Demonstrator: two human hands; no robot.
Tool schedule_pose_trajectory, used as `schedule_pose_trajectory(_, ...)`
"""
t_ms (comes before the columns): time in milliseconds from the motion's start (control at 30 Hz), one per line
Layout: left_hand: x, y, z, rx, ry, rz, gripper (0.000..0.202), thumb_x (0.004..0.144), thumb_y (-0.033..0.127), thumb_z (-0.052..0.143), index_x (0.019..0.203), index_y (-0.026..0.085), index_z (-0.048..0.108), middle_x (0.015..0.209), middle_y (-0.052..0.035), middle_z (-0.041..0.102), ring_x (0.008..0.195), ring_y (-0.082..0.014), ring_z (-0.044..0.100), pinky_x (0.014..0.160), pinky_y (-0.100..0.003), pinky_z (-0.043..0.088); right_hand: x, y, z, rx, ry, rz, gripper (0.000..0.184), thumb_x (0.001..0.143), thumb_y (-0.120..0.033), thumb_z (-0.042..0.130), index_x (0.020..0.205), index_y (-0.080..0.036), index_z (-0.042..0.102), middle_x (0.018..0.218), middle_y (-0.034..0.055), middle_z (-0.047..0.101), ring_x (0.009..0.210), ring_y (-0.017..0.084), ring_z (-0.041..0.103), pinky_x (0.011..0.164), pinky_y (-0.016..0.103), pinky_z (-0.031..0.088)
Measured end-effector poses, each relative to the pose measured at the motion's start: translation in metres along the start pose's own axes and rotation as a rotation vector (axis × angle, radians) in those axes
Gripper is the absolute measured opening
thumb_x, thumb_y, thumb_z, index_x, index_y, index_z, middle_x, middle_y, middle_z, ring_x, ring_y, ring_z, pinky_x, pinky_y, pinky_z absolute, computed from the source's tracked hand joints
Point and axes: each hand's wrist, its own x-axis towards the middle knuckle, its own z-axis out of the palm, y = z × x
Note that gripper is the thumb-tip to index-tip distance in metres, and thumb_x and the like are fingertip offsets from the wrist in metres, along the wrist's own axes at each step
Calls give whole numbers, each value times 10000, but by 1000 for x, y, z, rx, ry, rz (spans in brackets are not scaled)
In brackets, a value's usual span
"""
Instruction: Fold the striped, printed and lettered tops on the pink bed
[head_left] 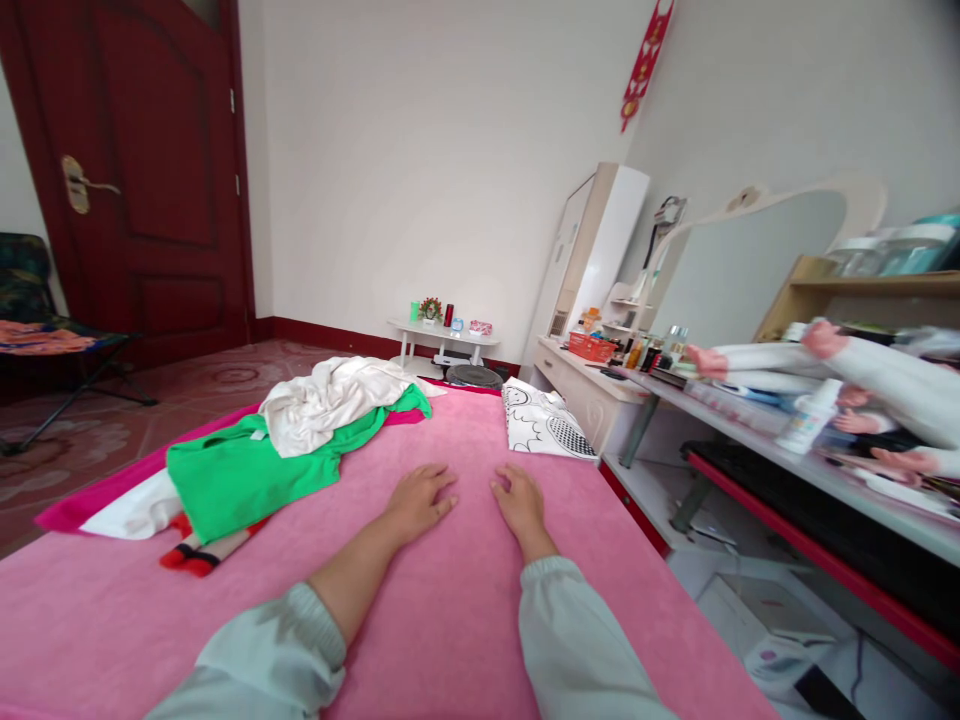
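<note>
My left hand (422,502) rests palm down on the pink bed cover (442,620), fingers apart and holding nothing. Beside it, a short gap to the right, my right hand (520,508) lies on the same cover with its fingers spread and bent a little. Left of my hands is a loose pile with a green garment (247,480), a crumpled cream-white garment (322,400) over it, and a red, black and beige piece of cloth (202,552) partly hidden underneath. Beyond my right hand lies a folded white cloth with black print (547,420).
A dressing table with a mirror (757,265) and a cluttered desk (750,415) run along the right; doll-like limbs (885,370) stick out over it. A small white table (442,332) stands by the far wall. At left are a folding chair (60,340) and a red door (150,180).
</note>
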Motion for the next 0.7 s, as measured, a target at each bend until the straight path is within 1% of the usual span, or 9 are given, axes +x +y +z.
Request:
schedule_pose_trajectory(200, -1, 4, -1, 55, 34, 10, 433, 860, 410, 498, 1254, 246, 574, 1332, -78, 531, 1213, -242, 482, 1030, -400, 369, 4, 5, 4, -19, -9, -39, 361, 811, -315, 503, 1115, -205, 665, 1260, 58, 598, 1185, 208, 519, 1034, 328, 352)
schedule_pose_trajectory(267, -3, 7, 0, 92, 50, 30, 425, 871, 389, 481, 1254, 227, 569, 1322, -90, 535, 1207, -242, 486, 1032, -404, 372, 7, 8, 6, -26, -16, -44, 365, 812, -326, 499, 1113, -205, 666, 1265, 61, 594, 1182, 215, 522, 1025, 337, 366)
schedule_pose_trajectory(333, -6, 9, 1, 133, 58, 72, 419, 884, 366, 457, 1253, 199, 564, 1317, -110, 534, 1204, -245, 488, 1037, -407, 370, 10, 11, 8, -29, -25, -51, 370, 813, -334, 497, 1114, -201, 665, 1267, 66, 592, 1174, 219, 529, 1013, 338, 380)
schedule_pose_trajectory(400, -12, 9, -1, 165, 55, 142, 417, 898, 347, 430, 1256, 175, 556, 1320, -127, 527, 1209, -248, 485, 1043, -407, 367, 11, 12, 9, -29, -29, -59, 373, 814, -332, 494, 1115, -194, 664, 1259, 71, 597, 1167, 219, 534, 1009, 335, 385)
schedule_pose_trajectory(467, -21, 8, -7, 188, 36, 229, 423, 909, 336, 409, 1270, 159, 540, 1326, -138, 518, 1218, -249, 480, 1048, -399, 364, 11, 13, 9, -28, -26, -62, 368, 815, -325, 491, 1111, -193, 664, 1246, 69, 606, 1159, 215, 539, 1006, 331, 386)
schedule_pose_trajectory(567, -33, -2, -29, 222, -54, 399, 454, 915, 334, 402, 1326, 159, 484, 1351, -148, 493, 1219, -248, 484, 1042, -373, 372, 9, 11, 9, -24, -10, -54, 349, 812, -311, 494, 1097, -209, 666, 1228, 53, 618, 1145, 206, 547, 991, 324, 393)
schedule_pose_trajectory(633, -36, -15, -53, 259, -145, 530, 488, 914, 347, 413, 1378, 195, 418, 1386, -137, 462, 1234, -247, 473, 1045, -370, 362, 7, 9, 8, -24, 8, -45, 330, 806, -297, 502, 1085, -232, 666, 1220, 37, 623, 1134, 199, 552, 983, 318, 394)
schedule_pose_trajectory(667, -35, -25, -66, 290, -176, 575, 502, 915, 347, 417, 1401, 225, 380, 1406, -123, 445, 1255, -248, 453, 1057, -383, 342, 6, 7, 8, -24, 17, -39, 322, 803, -289, 506, 1078, -238, 666, 1213, 33, 626, 1126, 195, 556, 978, 315, 393)
schedule_pose_trajectory(700, -33, -35, -80, 331, -181, 587, 522, 914, 330, 419, 1422, 245, 336, 1431, -114, 416, 1284, -250, 421, 1071, -399, 315, 6, 6, 7, -24, 24, -34, 316, 802, -282, 509, 1072, -240, 667, 1202, 32, 631, 1113, 192, 561, 972, 312, 393)
